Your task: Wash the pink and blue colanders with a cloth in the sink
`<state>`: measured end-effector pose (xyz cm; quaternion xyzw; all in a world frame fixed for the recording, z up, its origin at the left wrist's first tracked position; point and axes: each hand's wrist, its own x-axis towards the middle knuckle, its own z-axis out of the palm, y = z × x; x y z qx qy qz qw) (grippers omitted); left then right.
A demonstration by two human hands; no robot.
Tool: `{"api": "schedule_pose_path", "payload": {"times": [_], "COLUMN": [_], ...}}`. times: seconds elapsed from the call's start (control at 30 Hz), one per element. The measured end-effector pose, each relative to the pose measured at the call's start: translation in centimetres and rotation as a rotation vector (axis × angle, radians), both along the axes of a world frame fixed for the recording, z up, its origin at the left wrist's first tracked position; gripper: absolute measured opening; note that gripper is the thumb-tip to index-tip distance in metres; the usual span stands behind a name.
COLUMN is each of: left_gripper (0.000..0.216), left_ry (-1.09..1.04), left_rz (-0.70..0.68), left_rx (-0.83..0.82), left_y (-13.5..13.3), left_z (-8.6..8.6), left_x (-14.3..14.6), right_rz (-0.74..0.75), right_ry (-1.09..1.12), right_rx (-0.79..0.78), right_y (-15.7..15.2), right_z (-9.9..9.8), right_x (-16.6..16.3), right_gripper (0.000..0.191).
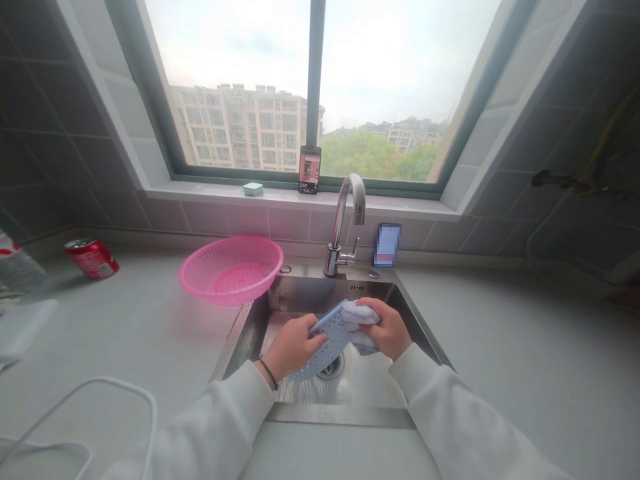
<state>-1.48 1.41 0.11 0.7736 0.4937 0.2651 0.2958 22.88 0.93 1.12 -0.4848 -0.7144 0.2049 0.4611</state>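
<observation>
One weak spot, I judge, is the grip of the left fingers (304,323): they pinch the blue basket (330,341) only near its upper edge, so if that edge is wet, a hard push from the cloth (359,315) could twist it loose and drop it onto the drain (331,367) below. The cloth could also snag in the lattice holes, because part of it hangs free. A wide swing to the left might knock the pink basket (231,272), which stands on the worktop (180,347) with its rim right by the corner of the sink (340,415).

The blue basket is held tilted over the sink, its edge rising toward the right. The left thumb (317,344) presses its near side, and the lower part slants down past the left fingers; I cannot tell whether it touches the sink. The right fingers (371,305) are closed around the bunched cloth, which lies between them and the basket's right end. Whether they also clamp the basket through the cloth is hidden.
</observation>
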Motion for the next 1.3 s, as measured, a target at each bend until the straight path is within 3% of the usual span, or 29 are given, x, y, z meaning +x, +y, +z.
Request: {"api": "schedule_pose_path", "payload": {"times": [0.13, 0.3, 0.37, 0.53, 0.73, 0.9, 1.1, 1.3], "left_gripper": [0.016, 0.017, 0.017, 0.016, 0.017, 0.016, 0.016, 0.013], "left_ry": [-0.009, -0.036, -0.035, -0.014, 0.001, 0.008, 0.013, 0.053], "left_rz": [-0.031, -0.032, -0.036, -0.035, -0.037, -0.036, -0.013, -0.025], "left_rx": [-0.003, -0.001, -0.006, -0.001, 0.003, 0.003, -0.006, 0.042], "left_y": [-0.3, -0.5, -0.5, -0.4, -0.6, -0.4, -0.4, -0.1], "left_z": [0.1, 0.2, 0.1, 0.1, 0.1, -0.1, 0.1, -0.1], "left_x": [-0.2, -0.5, -0.5, -0.6, -0.4, -0.3, -0.3, -0.3], "right_rz": [0.202, -0.007, -0.011, 0.241, 0.027, 0.255, 0.024, 0.303], "right_ry": [0.0, -0.017, -0.021, 0.011, 0.022, 0.039, -0.011, -0.068], "right_rx": [0.06, 0.023, 0.057, 0.117, 0.075, 0.081, 0.052, 0.139], "right_y": [-0.9, -0.5, -0.6, -1.0, -0.5, -1.1, -0.1, -1.3], "right_z": [0.2, 0.0, -0.1, -0.3, -0.5, -0.1, -0.6, -0.4], "right_x": [-0.4, 0.4, 0.3, -0.7, -0.1, -1.2, -0.4, -2.3], "right_gripper": [0.035, 0.037, 0.037, 0.037, 0.039, 0.034, 0.045, 0.048]}}
